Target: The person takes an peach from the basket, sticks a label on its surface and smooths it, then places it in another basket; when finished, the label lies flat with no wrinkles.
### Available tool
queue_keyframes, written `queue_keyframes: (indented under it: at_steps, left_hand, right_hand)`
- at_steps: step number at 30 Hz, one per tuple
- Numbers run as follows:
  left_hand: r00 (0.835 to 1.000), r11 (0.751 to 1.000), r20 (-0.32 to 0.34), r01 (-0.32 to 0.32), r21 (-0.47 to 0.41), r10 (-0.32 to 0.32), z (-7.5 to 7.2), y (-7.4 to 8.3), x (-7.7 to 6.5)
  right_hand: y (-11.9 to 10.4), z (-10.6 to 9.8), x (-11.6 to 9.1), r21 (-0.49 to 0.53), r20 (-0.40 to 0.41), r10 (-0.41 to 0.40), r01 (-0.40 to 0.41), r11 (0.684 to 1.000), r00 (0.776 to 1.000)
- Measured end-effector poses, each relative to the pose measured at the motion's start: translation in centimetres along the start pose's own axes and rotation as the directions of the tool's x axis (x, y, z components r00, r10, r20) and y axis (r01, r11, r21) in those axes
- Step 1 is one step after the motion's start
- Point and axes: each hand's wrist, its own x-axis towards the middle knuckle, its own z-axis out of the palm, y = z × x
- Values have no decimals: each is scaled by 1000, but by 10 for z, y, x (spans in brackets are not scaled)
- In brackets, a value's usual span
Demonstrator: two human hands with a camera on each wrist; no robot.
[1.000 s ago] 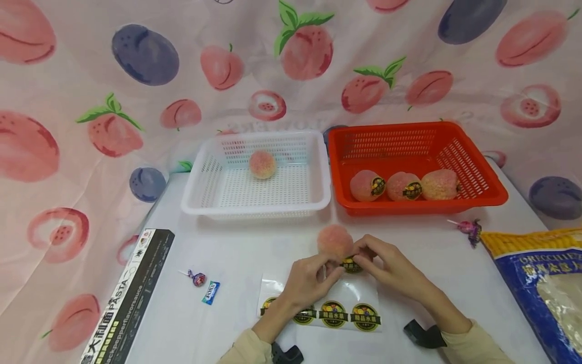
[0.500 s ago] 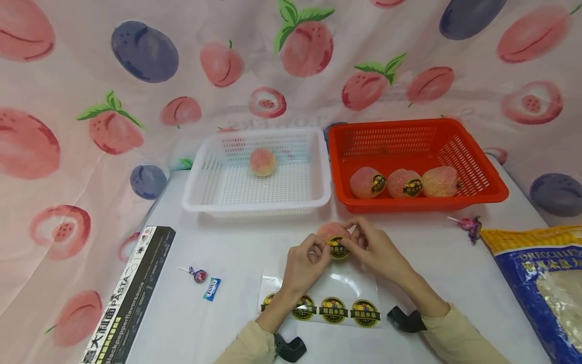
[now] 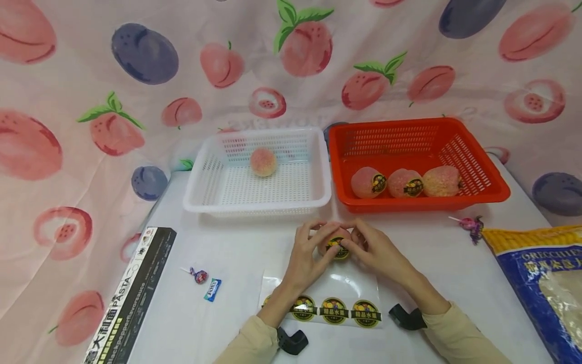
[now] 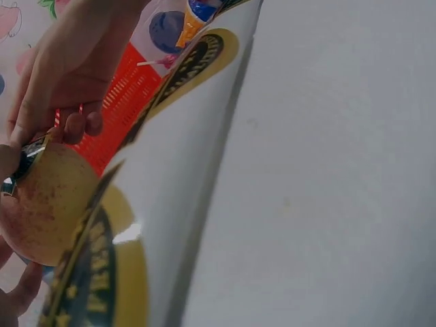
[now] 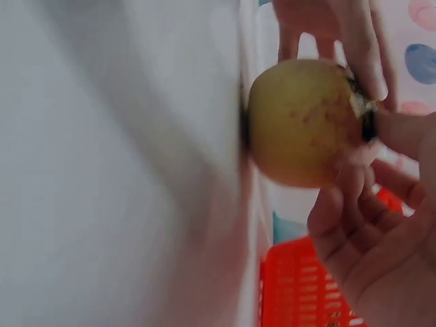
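A pinkish peach (image 3: pixel 335 233) rests on the white table in front of me, a round black-and-gold sticker (image 3: pixel 338 249) on its near side. My left hand (image 3: pixel 305 263) holds the peach from the left, thumb at the sticker's edge and fingers over the fruit. From the right, my right hand (image 3: pixel 377 253) grips it, thumb on the sticker and fingers at the fruit's far side. In the right wrist view the peach (image 5: pixel 300 126) shows its yellow underside between both hands. A clear sticker sheet (image 3: pixel 334 283) lies just nearer, with a row of stickers, partly under my left forearm.
Behind stand a white basket (image 3: pixel 254 208) with one peach (image 3: pixel 263 162) and a red basket (image 3: pixel 409 205) with three stickered peaches. A pasta box (image 3: pixel 132 293), a lollipop (image 3: pixel 198 276) and a small candy (image 3: pixel 212 290) lie left. Another lollipop (image 3: pixel 470 225) and a pasta bag (image 3: pixel 541 283) are right.
The sticker has gone from above the sheet onto the peach, carried by my right hand. My left hand has moved up and spread its fingers over the fruit.
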Motion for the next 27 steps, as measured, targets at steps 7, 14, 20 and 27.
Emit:
queue_keyframes:
  at_steps: [7,14,20,27]
  left_hand:
    - [999,1000,46,9,0,-9,-2,-3,-1]
    - [995,999,99,4,39,-8,-6,-7,1]
    - [992,999,127,19,43,-24,-7,-7,0]
    - [992,996,118,32,83,-42,0,-3,-8]
  right_hand:
    - [7,-2,2,-27,29,-150,151,988,988]
    - [11,-6,3,-57,51,-181,184,981,982]
    - [15,-6,0,-20,88,-187,190,982,978]
    - [13,3,-2,10,37,-161,161,987,986]
